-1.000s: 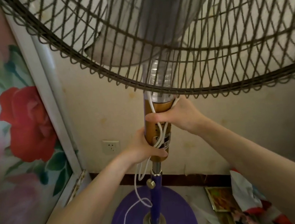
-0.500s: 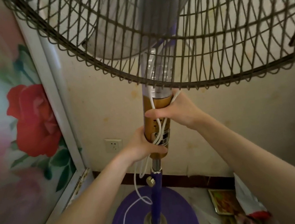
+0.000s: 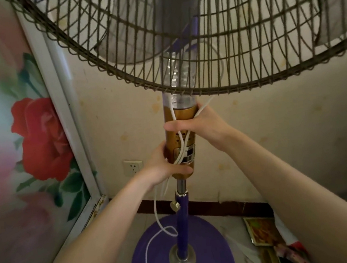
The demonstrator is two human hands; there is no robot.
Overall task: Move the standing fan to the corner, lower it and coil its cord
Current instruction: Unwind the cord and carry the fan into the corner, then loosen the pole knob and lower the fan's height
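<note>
The standing fan fills the view: its dark wire cage [image 3: 202,48] on top, a gold control column [image 3: 184,113] below it, a purple pole [image 3: 184,223] and a round purple base [image 3: 205,248] on the floor. Its white cord [image 3: 155,204] runs up the column and hangs in a loop down to the base. My left hand [image 3: 163,167] grips the lower end of the gold column with cord strands under it. Higher up, my right hand [image 3: 202,123] wraps the column and pins the cord against it.
A sliding door with a red rose picture [image 3: 39,138] stands at the left, meeting the cream wall at the corner. A wall socket [image 3: 132,167] sits low on the wall. Papers and a framed picture [image 3: 264,231] lie on the floor to the right of the base.
The view has tilted slightly, so the cage sits higher in frame. Both hands stay clasped on the gold column and cord.
</note>
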